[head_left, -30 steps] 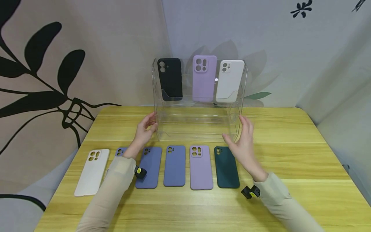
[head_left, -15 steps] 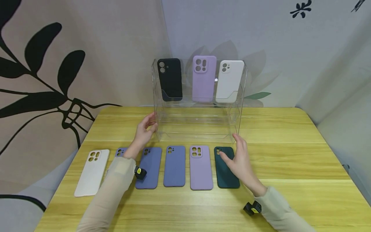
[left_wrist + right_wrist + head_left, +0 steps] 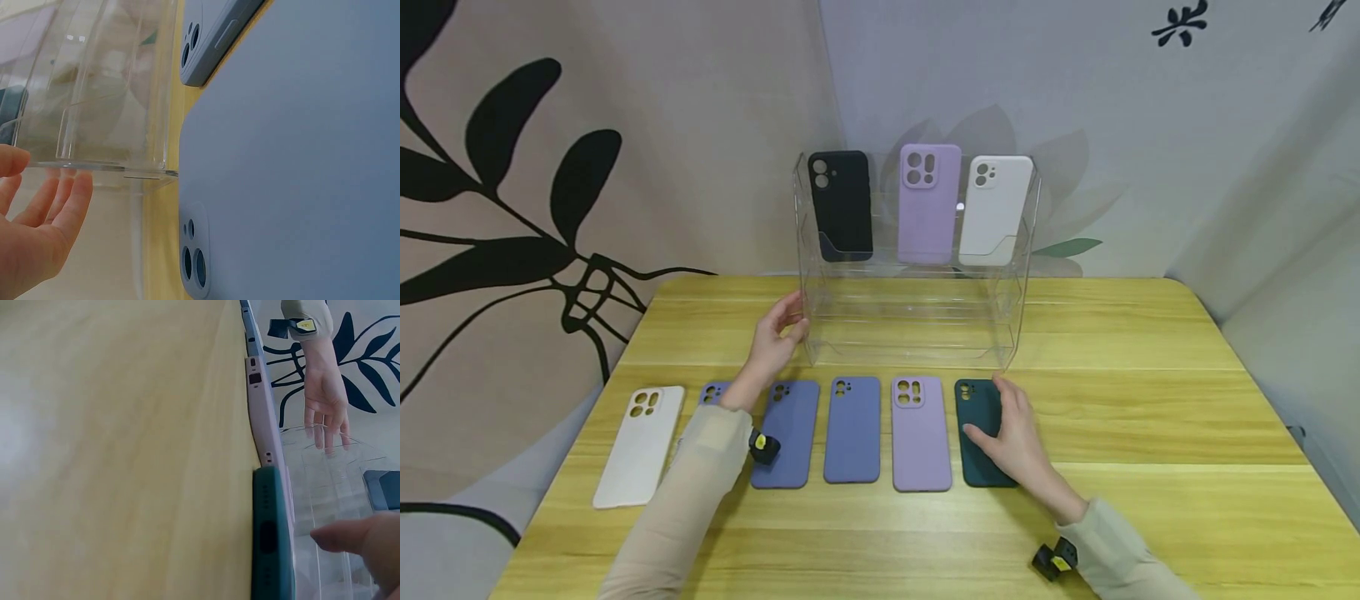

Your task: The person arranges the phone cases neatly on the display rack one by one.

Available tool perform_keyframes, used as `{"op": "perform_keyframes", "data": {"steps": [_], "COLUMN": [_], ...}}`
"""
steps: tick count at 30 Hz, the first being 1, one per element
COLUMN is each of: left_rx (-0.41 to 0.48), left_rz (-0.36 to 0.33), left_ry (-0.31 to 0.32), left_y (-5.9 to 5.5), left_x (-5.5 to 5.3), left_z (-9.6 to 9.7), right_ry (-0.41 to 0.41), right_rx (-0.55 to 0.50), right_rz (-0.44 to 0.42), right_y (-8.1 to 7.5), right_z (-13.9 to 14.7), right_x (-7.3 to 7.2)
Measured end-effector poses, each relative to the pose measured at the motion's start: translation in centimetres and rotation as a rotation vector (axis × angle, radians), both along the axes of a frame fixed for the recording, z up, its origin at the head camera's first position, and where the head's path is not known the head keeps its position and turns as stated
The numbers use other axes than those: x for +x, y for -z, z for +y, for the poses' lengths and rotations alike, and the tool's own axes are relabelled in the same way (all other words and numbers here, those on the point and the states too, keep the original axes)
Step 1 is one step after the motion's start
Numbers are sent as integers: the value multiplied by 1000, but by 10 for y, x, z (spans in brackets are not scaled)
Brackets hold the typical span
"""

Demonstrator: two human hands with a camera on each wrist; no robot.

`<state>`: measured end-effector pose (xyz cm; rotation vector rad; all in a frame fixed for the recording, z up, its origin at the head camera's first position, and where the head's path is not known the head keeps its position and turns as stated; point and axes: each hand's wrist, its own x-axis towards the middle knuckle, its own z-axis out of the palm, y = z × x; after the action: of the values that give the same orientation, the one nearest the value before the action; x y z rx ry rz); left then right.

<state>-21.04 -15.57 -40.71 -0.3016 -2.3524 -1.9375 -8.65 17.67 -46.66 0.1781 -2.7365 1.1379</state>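
Observation:
My left hand (image 3: 775, 337) rests its fingers along the left side of a clear acrylic tiered stand (image 3: 910, 356); in the left wrist view, straight fingertips (image 3: 82, 181) meet the side panel. Over a dark green phone case (image 3: 981, 473) hovers my right hand (image 3: 1017, 435), with the thumb spread from the fingers and the fingertips around the case's upper right edge. That case lies flat on the table at the right end of a row. The right wrist view shows the thumb (image 3: 340, 537) apart from the green case (image 3: 267, 531).
Left of the green case lie a lilac case (image 3: 921, 450), several blue cases (image 3: 852, 433) and a white case (image 3: 636, 454); the left arm partly covers one blue case. Black (image 3: 841, 208), lilac (image 3: 928, 212) and white (image 3: 995, 212) cases stand on the rack's top tier.
My right hand has left the stand's right side and come down toward me, over the dark green case. The left hand, the stand and the cases stay where they were.

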Motion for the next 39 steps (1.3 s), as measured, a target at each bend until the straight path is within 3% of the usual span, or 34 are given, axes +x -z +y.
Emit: {"op": "perform_keyframes", "data": {"steps": [8,27,39], "left_rx": [-1,2,-1], "left_rz": [2,-16,11], "left_ry": [4,12,15], "left_y": [-1,-2,-2], "left_x": [0,0,0], "left_z": [1,0,-1], "right_ry": [8,7,49], "right_rx": [41,199,252], "right_rz": [-107,-126,-230], "right_y": [-1,-3,-9], "right_z": [1,-5,-10], "right_x": [-3,-20,-29]}}
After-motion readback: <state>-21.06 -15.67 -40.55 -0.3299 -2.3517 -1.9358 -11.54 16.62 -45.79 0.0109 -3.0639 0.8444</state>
